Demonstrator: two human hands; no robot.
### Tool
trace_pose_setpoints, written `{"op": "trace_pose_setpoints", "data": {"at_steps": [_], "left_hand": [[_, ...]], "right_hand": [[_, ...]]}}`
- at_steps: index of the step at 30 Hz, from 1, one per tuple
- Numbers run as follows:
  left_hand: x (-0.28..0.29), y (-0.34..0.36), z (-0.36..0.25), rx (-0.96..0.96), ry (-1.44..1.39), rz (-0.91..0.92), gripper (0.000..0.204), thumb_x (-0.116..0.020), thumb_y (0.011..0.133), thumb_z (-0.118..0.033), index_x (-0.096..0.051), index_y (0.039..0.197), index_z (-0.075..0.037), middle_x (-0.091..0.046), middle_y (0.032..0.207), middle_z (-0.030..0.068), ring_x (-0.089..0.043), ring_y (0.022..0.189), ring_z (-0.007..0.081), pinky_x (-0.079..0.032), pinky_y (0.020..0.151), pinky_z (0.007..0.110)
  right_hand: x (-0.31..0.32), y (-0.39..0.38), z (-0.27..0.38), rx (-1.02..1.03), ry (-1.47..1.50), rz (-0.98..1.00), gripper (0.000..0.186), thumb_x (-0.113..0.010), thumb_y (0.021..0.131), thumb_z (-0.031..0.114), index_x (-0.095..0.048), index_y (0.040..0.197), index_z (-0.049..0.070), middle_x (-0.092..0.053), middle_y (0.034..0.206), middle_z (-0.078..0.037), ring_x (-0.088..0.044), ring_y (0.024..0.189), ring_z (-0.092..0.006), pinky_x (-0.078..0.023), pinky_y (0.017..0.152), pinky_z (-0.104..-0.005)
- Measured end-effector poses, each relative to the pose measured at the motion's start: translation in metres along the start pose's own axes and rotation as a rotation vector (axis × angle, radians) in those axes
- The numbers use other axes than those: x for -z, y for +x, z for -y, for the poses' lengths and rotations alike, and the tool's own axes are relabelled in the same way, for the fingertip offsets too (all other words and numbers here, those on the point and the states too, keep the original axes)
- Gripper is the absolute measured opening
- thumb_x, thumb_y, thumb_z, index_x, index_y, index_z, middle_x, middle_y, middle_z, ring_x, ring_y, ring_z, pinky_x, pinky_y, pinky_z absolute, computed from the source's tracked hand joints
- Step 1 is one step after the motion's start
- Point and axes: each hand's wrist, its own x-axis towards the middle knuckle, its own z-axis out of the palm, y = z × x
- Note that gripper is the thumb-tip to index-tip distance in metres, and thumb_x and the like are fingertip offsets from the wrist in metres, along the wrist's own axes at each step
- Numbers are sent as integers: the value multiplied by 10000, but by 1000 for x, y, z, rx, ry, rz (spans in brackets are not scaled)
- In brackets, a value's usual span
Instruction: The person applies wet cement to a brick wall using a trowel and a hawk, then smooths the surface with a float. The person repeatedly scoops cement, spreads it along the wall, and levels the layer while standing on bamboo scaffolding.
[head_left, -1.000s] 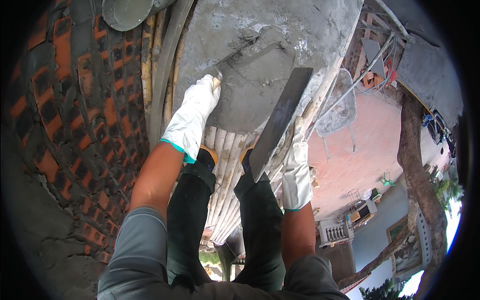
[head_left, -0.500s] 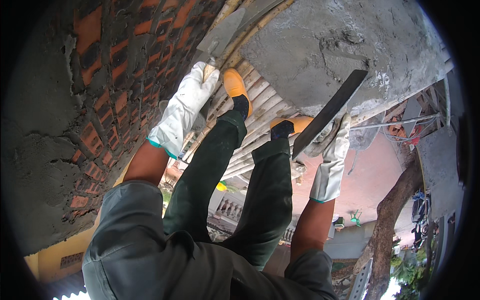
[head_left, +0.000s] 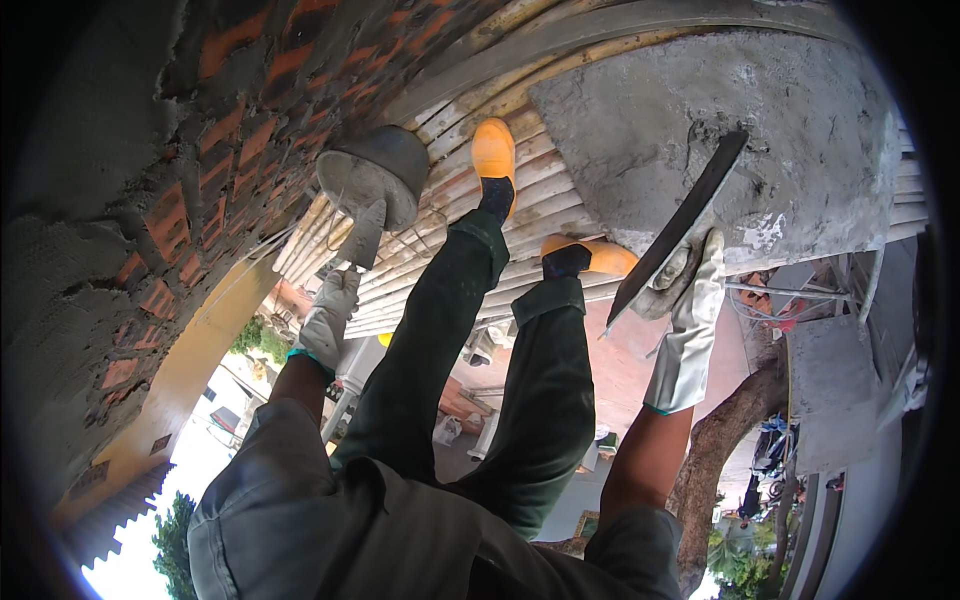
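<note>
Head view: left hand (head_left: 333,304) has a trowel (head_left: 363,238) in its grip, right hand (head_left: 696,292) a long float (head_left: 686,221).

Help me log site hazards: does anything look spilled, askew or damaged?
Nothing looks clearly spilled or broken. The brick wall does look patchy, with ragged grey mortar over only part of it. The grey board carries a rough, uneven smear, seen near the float in the right hand.

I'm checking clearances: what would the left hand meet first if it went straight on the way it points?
Probably the bucket: the trowel in the left hand points toward it and overlaps it in view, though depth is unclear.
</note>
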Motion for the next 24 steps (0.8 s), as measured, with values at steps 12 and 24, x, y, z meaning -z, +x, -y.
{"op": "trace_pose_setpoints", "data": {"at_steps": [12,24], "left_hand": [[-87,97,-105,200,-314,-48,406,-650,1065,-466,-583,1291,-136,-656,684,97,-574,460,195,-438,384,347],[-91,140,-105,120,-589,-29,579,-588,1064,-590,-694,1196,-36,-752,897,93,-709,697,227,-556,495,372]], "right_hand": [[-8,-18,-2,-18,-166,-93,415,-581,1111,476,-690,1181,82,-633,873,25,-580,709,-93,-478,616,-270],[-26,-15,4,166,-357,-90,526,-543,1132,440,-635,1420,9,-670,1314,-101,-623,1153,-187,-486,1027,-342]]}}
